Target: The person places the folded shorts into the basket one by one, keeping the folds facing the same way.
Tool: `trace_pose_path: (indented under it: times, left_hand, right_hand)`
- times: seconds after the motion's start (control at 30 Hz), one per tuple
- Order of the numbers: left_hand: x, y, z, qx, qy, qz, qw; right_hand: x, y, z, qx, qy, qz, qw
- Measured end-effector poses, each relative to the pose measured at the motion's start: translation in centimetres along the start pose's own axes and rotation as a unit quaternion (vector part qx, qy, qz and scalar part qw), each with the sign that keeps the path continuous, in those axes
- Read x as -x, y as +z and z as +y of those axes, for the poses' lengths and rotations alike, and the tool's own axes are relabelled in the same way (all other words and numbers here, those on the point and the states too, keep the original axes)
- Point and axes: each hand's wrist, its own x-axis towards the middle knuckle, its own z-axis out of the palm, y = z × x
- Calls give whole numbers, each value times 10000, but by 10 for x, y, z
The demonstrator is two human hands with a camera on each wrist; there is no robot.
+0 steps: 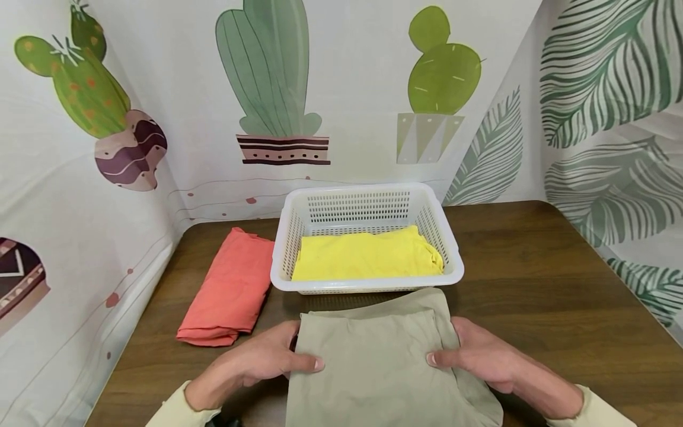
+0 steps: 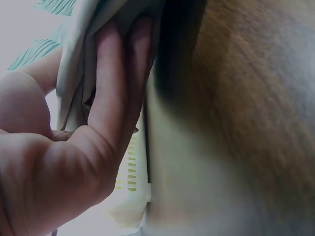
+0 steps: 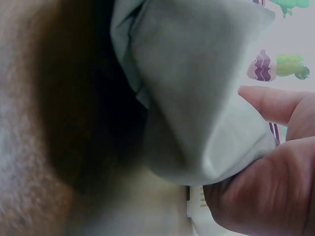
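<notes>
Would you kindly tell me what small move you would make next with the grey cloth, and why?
I would probably square up the layers of the grey cloth: its lower layer juts out unevenly past the upper one toward the white basket, and the left grip and the right grip both hold its sides, well placed to even it.

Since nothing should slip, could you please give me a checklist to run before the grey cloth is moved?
1. Left hand grips grey cloth: ok.
2. Right hand grips its other side: ok.
3. Grey cloth's layers aligned: not ok, one juts out behind.
4. White basket empty: not ok, yellow cloth inside.
5. Red cloth apart from grey cloth: ok.
6. Grey cloth's underside smooth: cannot tell, mostly hidden.
</notes>
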Motion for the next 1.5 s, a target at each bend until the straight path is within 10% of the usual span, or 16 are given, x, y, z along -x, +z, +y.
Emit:
trace_pose_path:
  times: [1.5]
  left_hand:
    - [30,8,36,22,668,-360,9971]
  right_hand:
    - [22,5,-24,-230,-433,-314,9983]
